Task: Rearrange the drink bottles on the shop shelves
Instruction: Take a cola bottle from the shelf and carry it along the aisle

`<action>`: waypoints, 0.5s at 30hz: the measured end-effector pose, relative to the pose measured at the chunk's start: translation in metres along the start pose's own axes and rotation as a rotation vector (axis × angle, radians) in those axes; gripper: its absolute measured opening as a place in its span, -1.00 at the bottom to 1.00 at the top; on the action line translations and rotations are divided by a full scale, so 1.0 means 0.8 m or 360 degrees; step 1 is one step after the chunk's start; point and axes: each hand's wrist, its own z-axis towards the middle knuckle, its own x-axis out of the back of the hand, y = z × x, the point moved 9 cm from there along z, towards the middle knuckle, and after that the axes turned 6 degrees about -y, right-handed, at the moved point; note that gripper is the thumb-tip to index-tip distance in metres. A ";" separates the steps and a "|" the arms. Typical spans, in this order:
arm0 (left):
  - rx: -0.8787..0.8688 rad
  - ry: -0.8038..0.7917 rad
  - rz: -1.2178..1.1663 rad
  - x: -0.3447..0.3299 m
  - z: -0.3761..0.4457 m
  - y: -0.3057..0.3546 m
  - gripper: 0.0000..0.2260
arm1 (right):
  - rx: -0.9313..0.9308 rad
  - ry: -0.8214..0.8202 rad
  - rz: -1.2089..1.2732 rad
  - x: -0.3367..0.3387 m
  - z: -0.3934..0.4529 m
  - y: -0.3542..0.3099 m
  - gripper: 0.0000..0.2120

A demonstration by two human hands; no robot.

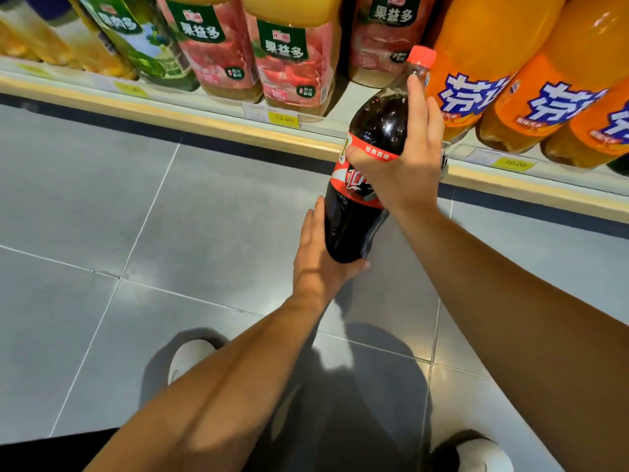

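A large cola bottle (pixel 366 172) with dark liquid, a red label and a red cap (pixel 421 58) is held in the air between both hands, in front of the edge of the bottom shelf (pixel 211 126) and above the grey tiled floor (pixel 102 206). It is tilted, its cap leaning up and away toward the shelf and its base nearer the person. The right hand (pixel 403 158) grips the upper half: the thumb crosses the top band of the label on the near side, the fingers wrap over the shoulder, and the forefinger reaches up along the neck almost to the cap. The left hand (pixel 321 257) cups the bottom, fingers lying up along the bottle's left side and the thumb hooked under the base. On the shelf behind, just right of the cap, stand big orange soda bottles (pixel 503 73) with blue and white lettering; to the left of it stand juice bottles (pixel 292 63) with pink and green labels. Yellow price tags (pixel 283 119) sit on the shelf's front strip. Below, two white shoes (pixel 189 361) show on the floor.
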 end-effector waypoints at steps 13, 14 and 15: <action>-0.0166 0.0126 -0.0050 0.021 0.004 0.004 -0.13 | -0.0142 -0.0285 0.0118 -0.011 0.007 0.003 -0.10; -0.0121 0.0118 -0.0021 0.031 -0.002 0.001 -0.09 | -0.0173 -0.0303 0.0131 -0.012 0.004 -0.004 -0.10; -0.0091 0.0088 -0.0011 0.041 -0.010 0.001 -0.05 | -0.0209 -0.0312 0.0130 -0.009 0.002 -0.012 -0.10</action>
